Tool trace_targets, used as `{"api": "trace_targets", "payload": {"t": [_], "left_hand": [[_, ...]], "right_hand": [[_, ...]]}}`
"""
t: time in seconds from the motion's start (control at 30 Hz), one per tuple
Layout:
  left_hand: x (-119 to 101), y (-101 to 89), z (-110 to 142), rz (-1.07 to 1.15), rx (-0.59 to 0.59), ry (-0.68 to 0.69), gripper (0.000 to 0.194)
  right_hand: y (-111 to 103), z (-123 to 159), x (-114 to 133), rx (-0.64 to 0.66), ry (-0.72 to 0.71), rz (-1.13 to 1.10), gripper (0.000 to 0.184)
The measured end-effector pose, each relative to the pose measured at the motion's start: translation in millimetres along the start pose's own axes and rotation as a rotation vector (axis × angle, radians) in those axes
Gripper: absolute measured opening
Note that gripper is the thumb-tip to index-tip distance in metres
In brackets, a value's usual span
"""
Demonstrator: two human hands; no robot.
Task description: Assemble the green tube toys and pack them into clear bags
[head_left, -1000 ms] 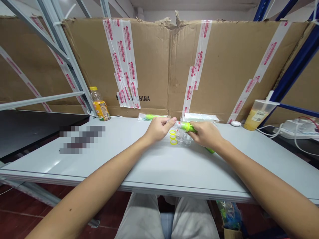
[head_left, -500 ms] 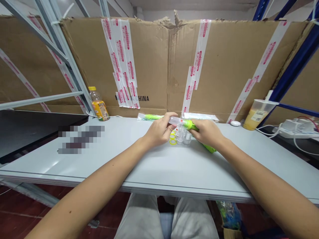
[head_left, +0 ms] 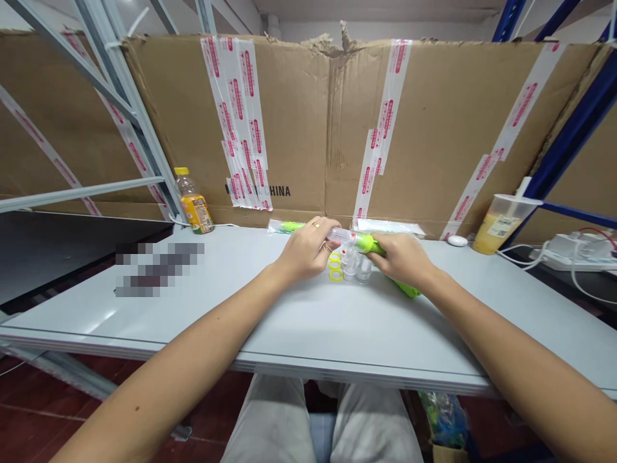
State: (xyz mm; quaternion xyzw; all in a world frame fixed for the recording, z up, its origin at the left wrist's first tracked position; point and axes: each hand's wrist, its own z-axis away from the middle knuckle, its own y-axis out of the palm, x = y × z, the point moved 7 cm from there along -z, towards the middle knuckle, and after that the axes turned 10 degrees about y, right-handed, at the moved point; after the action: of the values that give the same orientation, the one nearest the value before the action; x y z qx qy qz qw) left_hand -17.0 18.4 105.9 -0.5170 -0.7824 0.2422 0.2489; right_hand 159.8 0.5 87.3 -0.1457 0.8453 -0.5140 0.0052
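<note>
Above the middle of the table, both hands hold one green stick with a clear plastic tube at its left end. My left hand is closed round the clear tube, its thumb underneath. The green part sits in the closed fingers of my right hand, which hide much of it. Just below, several yellow rings lie beside small clear plastic cups standing on the table. Another bright green piece shows partly from under my right hand and wrist.
Behind my hands lie a green item in a clear sleeve and a white plastic packet. A juice bottle stands back left. Back right are a drink cup, a round white case and a power strip. Cardboard walls the rear.
The view has shifted very slightly. My left hand has turned a little on the clear tube, and a finger ring now shows. Both hands keep their hold.
</note>
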Motion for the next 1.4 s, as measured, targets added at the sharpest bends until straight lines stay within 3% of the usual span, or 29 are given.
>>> {"api": "trace_targets", "payload": {"t": [0.43, 0.9, 1.17, 1.23, 1.33, 1.4], "left_hand": [[-8.6, -13.6, -4.1, -0.096, -0.053, 0.095, 0.032], [-3.9, -13.7, -3.5, 0.039, -0.079, -0.120, 0.045], [12.1, 0.7, 4.6, 0.203, -0.067, -0.338, 0.063], [11.2, 1.4, 5.5, 0.227, -0.081, -0.333, 0.059], [7.9, -0.1, 5.6, 0.287, -0.123, -0.280, 0.035], [5.9, 1.1, 5.3, 0.333, -0.117, -0.227, 0.042]], "right_hand": [[-2.1, 2.3, 5.6, 0.003, -0.030, -0.056, 0.014], [-1.4, 2.8, 6.3, 0.004, -0.017, -0.008, 0.015], [-5.6, 0.6, 0.2, -0.057, 0.021, 0.074, 0.011], [-6.7, 0.1, -1.9, -0.064, 0.032, 0.071, 0.011], [-5.6, 0.1, -0.9, -0.046, 0.020, 0.054, 0.010], [-4.1, 0.3, 0.6, -0.034, 0.008, 0.052, 0.009]]}}
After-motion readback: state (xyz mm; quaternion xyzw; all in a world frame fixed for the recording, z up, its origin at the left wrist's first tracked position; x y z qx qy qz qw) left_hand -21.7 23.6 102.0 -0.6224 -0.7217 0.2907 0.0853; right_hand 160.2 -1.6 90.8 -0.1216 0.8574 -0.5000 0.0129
